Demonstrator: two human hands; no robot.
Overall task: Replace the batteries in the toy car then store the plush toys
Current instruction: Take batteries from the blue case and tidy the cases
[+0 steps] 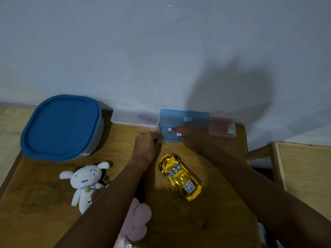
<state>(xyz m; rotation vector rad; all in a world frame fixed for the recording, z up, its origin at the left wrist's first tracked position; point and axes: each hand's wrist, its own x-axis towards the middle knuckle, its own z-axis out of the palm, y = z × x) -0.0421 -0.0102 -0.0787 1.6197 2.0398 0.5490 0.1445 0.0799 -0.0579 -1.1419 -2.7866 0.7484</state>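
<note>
Containers: small blue box (168,138) at the back of the table (223,194), its lid (184,117) tipped up against the wall.
- Right hand (189,138) reaches into the tray, fingers stretched forward. Blurred, so I cannot tell whether they hold anything.
- Two batteries (170,130) with white labels lie in the tray. One is just beyond the right fingertips, the other just beside them.
- Left hand (146,145) has its fingers curled tight at the tray's near left corner and grips the rim there.
- Clear box (134,119) sits shut just left of the lid, beyond the left fingers. Contents not readable.
- Pink box (222,129) sits shut to the right of the right fingers.
- Big tub (60,127) with a blue lid stands well left of the left fingers, closed.

Around:
- Gold toy car (179,176) sits wheels down, nearer the person than both sets of fingers, between the forearms.
- White plush (86,183) lies on its back, left of the left forearm.
- Pink plush (138,219) lies partly under that forearm.
</note>
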